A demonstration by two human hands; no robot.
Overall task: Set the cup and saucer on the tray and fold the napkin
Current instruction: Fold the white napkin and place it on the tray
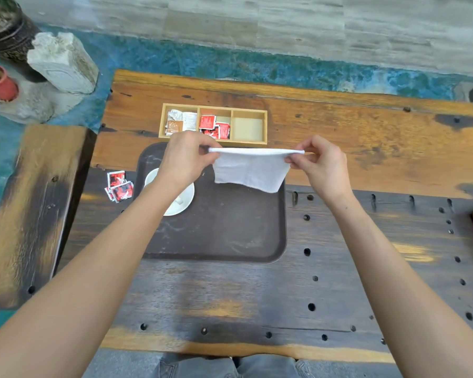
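Note:
A white cloth napkin (pixel 250 169) hangs doubled over in the air above the far side of the dark brown tray (pixel 224 236). My left hand (pixel 186 156) pinches its left top corner and my right hand (pixel 324 162) pinches its right top corner, holding the top edge taut. On the tray's left part sits a white saucer (pixel 185 199) with a white cup (pixel 151 178) on it, both largely hidden under my left forearm.
A wooden three-compartment box (pixel 213 124) with red and white sachets stands just beyond the tray. Loose red sachets (pixel 119 186) lie left of the tray. The wooden table (pixel 366 148) has many drilled holes. A bench (pixel 30 208), stone block (pixel 62 62) and pots stand at left.

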